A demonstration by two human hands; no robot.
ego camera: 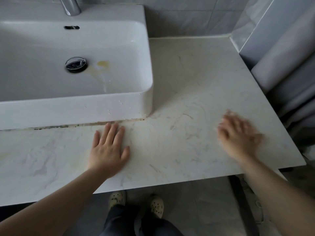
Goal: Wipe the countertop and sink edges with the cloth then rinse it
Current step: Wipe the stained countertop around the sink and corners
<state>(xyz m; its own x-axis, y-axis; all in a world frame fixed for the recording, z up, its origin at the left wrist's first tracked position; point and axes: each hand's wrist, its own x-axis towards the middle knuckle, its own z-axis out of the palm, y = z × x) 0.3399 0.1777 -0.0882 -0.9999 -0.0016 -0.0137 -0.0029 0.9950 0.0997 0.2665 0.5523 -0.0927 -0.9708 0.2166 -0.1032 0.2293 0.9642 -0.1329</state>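
Both hands empty. Left hand (109, 149) flat, fingers spread, palm down on the countertop (196, 86) near its front edge, fingertips just short of the sink (119, 109) base. Right hand (238, 135) blurred, open, palm down toward the front right corner; contact with the surface cannot be told.

No cloth in view anywhere, so the task's tool is unlocated.

Progress, judged: little done. Dark grime line (88, 124) sits along the seam where sink meets countertop; yellowish stain (102, 63) in the basin beside the drain (76, 64); faint yellowing toward the front left of the countertop. Droplets on the sink's front wall. Tap (70, 5) not running. Wiping and rinsing both remain.
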